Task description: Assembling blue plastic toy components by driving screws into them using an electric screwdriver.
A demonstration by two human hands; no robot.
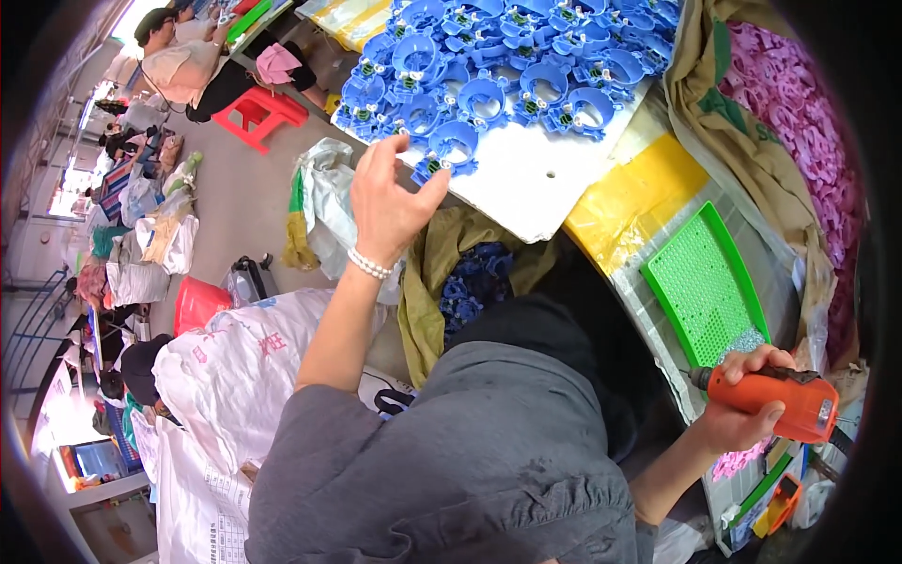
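Note:
My left hand (390,202), with a pearl bracelet at its wrist, reaches to the near left edge of a white board (536,193). Its thumb and fingers are spread beside a blue plastic ring piece (453,141) with small bee-like figures; nothing shows between them. Many similar blue pieces (526,47) cover the far part of the board. At the right, my right hand (738,418) is wrapped round an orange electric screwdriver (775,399), its tip pointing left over the table edge. Just beyond that tip lies a green perforated tray (709,273) with small metal screws (742,343) in its near corner.
An open sack of blue pieces (474,282) stands below the board. On the right is a large sack of pink pieces (785,113). White sacks (254,357), a red stool (258,117) and a red bucket (199,303) stand at left. Another person (183,70) sits at the far left.

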